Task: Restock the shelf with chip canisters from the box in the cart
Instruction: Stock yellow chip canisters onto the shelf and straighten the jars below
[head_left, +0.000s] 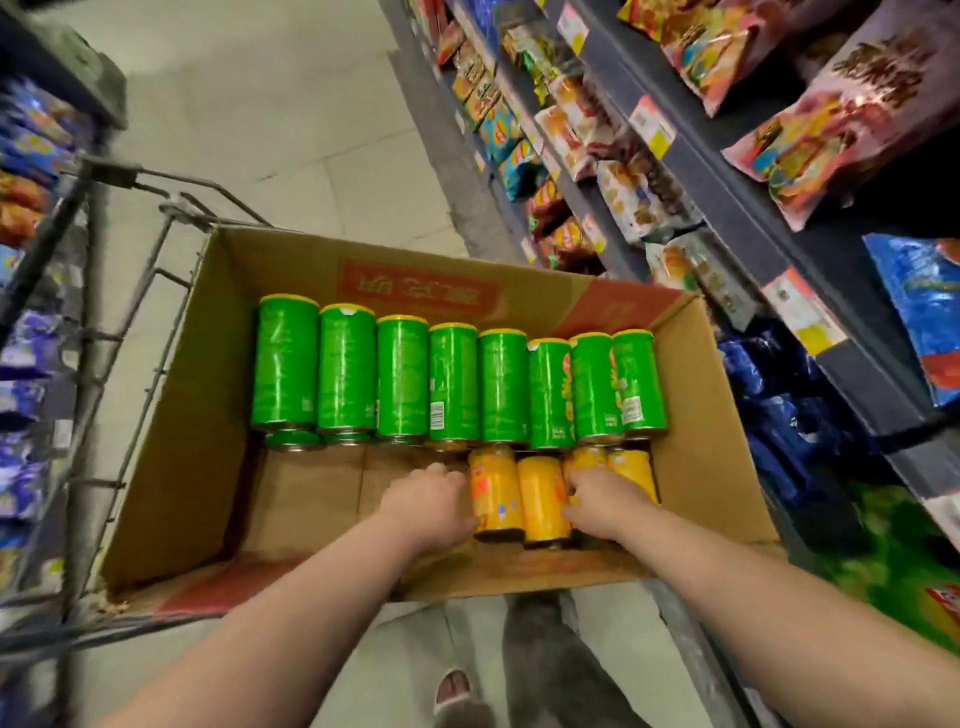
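The left hand (431, 499) and right hand (602, 501) grip yellow canisters (543, 493), green canisters (452, 384) packed just beyond.

The left hand (431, 506) is reaching into the cardboard box (197, 415) sitting in the cart (104, 332), pressing against the outer side of the yellow canisters (543, 501), fingertips hidden; the right hand (602, 506) is curling over one of them, fingers dipping into a gap; just beyond both hands, green canisters (452, 384) are lying in a row; the shelf (727, 208) is running along the right hand's side.
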